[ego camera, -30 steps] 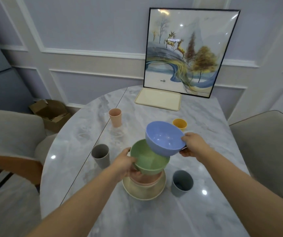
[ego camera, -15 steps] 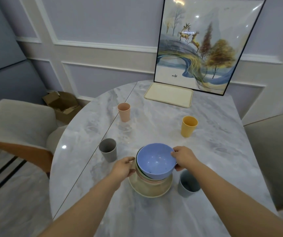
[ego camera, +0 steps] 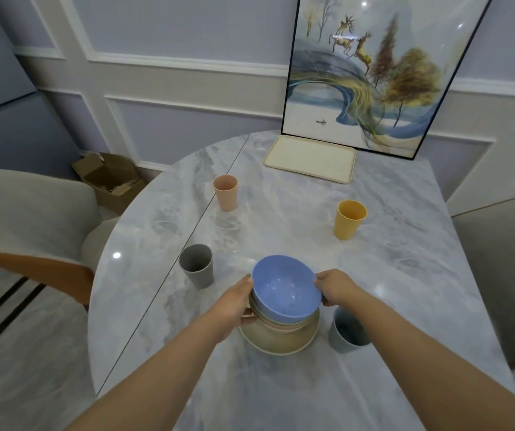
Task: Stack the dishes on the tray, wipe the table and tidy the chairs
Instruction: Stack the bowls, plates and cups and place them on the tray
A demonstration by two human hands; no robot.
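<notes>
A blue bowl (ego camera: 285, 289) tops a nested stack of bowls (ego camera: 276, 334) with a beige one at the bottom, near the middle of the marble table (ego camera: 296, 231). My left hand (ego camera: 236, 303) grips the stack's left side. My right hand (ego camera: 333, 287) holds the blue bowl's right rim. A cream tray (ego camera: 310, 163) lies bare at the far edge. Loose cups stand around: pink (ego camera: 225, 192), yellow (ego camera: 350, 219), grey (ego camera: 196, 265) and a blue-grey one (ego camera: 347, 332) just right of the stack.
A framed picture (ego camera: 371, 76) leans on the wall behind the tray. A grey chair (ego camera: 29, 219) stands at the left, another chair (ego camera: 504, 275) at the right. A cardboard box (ego camera: 110, 178) sits on the floor by the wall.
My right hand lowered the blue bowl from above the green bowl into the stack. My left hand stayed on the stack's side. The view moved closer to the table.
</notes>
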